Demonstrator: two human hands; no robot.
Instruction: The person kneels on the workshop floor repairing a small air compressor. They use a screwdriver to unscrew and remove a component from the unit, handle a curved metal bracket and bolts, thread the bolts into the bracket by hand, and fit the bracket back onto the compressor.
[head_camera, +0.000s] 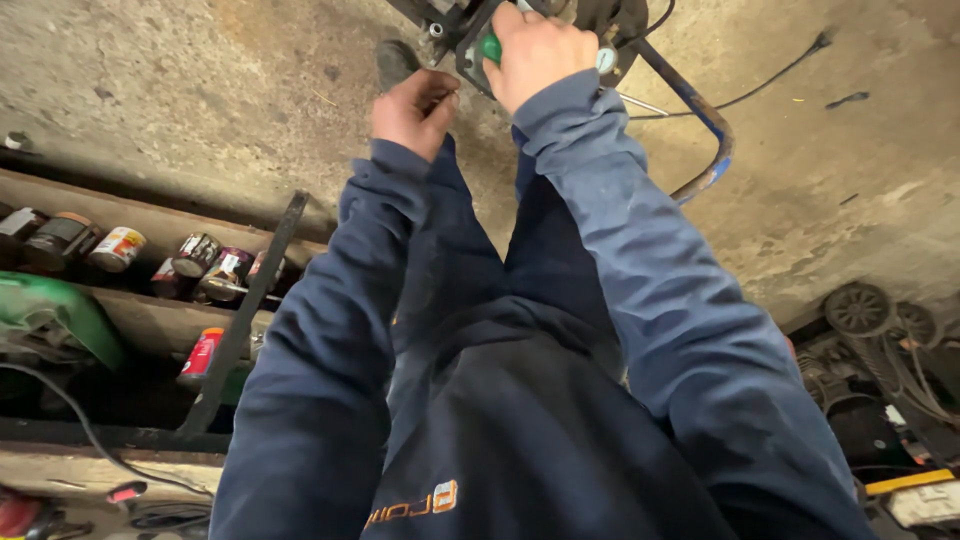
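Rough concrete floor (200, 90) throughout. At far centre: right hand (535, 50), fingers closed around green tool handle (491, 47), against dark machine part (450, 20). Left hand (412, 108) just beside, fingers curled; contents not discernible. Keep handle square; steady with left. At left: wooden shelf (150, 215) holding tins (118, 248), lying sideways, contents hidden.
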